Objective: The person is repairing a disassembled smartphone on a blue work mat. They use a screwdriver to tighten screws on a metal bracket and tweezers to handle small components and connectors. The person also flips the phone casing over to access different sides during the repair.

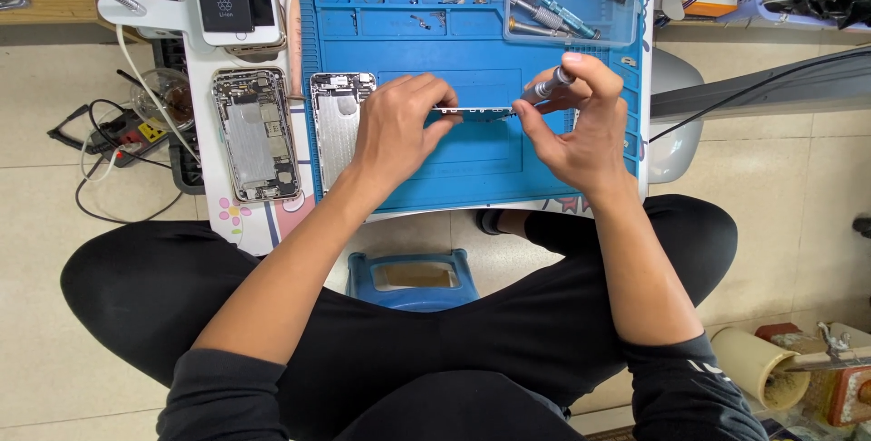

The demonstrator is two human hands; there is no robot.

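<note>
Two hands work over the blue mat (472, 178): your left hand (395, 128) has its fingers clamped on the phone frame (472, 111), held on edge above the mat, and your right hand (576, 123) has its fingers closed round the screwdriver (547, 87). Keep the frame steady and the tip square to the screw.

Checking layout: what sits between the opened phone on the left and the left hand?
In the head view, a silver rear phone shell lies between the opened phone and the left hand, at the blue mat's left edge.
</note>
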